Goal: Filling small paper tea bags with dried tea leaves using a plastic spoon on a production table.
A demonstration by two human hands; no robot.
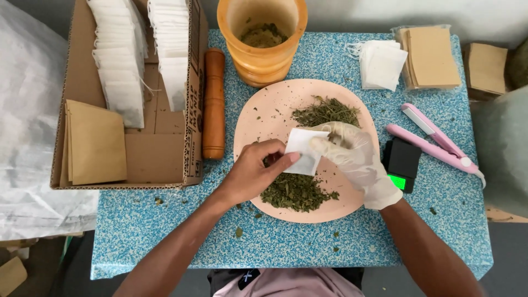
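While over plate (258, 118), white sachet (304, 149) pinched between both hands' fingers (290, 158).

Small table with a speckled blue-and-white top (165, 231) pushed against a plain pale wall (385, 14), grey floor (396, 283) below, soft even light, no harsh shadows anywhere.

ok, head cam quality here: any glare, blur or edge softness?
Head view: even, soft light with faint shadows under both hands; no glare on the pink plate; the white sachet and dried leaves are sharp; the gloved right hand is slightly soft; the frame edges are blurrier.
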